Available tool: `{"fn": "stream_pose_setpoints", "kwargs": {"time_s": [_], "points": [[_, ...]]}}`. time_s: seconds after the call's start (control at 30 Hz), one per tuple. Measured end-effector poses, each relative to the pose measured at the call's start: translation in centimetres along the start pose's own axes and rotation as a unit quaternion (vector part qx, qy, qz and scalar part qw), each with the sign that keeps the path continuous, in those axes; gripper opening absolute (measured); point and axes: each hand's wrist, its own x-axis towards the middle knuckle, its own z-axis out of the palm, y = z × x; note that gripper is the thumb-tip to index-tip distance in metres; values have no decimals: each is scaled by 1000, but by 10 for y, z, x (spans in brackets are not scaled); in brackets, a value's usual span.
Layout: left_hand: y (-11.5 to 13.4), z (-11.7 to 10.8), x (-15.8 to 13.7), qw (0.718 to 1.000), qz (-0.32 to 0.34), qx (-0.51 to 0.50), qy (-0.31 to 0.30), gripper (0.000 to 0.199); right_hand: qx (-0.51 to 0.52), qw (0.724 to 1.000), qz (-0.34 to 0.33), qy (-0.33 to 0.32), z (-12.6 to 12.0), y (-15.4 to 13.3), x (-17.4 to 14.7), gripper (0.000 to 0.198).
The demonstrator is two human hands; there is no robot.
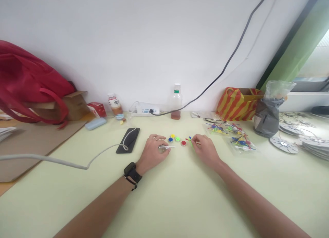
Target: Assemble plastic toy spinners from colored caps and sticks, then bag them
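Note:
My left hand [154, 149], wearing a ring and a black watch, pinches a thin white plastic stick [169, 147] close to the table. To its right, my right hand [204, 146] is closed on a few small plastic arrows, whose red, blue and green tips [189, 139] stick out past the fingertips. Between the hands sit small round pieces with clear rims: a yellow one [172, 136], a blue one [170, 140], a green one [177, 139] and a red one [183, 143].
A black phone [130, 140] with a pale cable lies left. Behind stand a tea-coloured bottle [176, 104], a power strip [146, 109] and a labelled bottle [114, 104]. Bags of coloured arrows [241, 143], a striped bag [228, 104] and grey discs [284, 144] are on the right.

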Motion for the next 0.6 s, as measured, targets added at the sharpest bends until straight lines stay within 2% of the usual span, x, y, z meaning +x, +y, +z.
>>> {"fn": "stream_pose_setpoints", "kwargs": {"time_s": [0.13, 0.4, 0.6], "points": [[-1, -2, -1, 998, 5, 65, -3, 13, 37, 999, 33, 13, 0, 0, 0, 9], [-9, -2, 1, 994, -3, 111, 12, 19, 33, 999, 18, 25, 4, -3, -2, 9], [-7, -3, -1, 997, 16, 76, -15, 46, -3, 1000, 16, -18, 2, -2, -2, 13]]}}
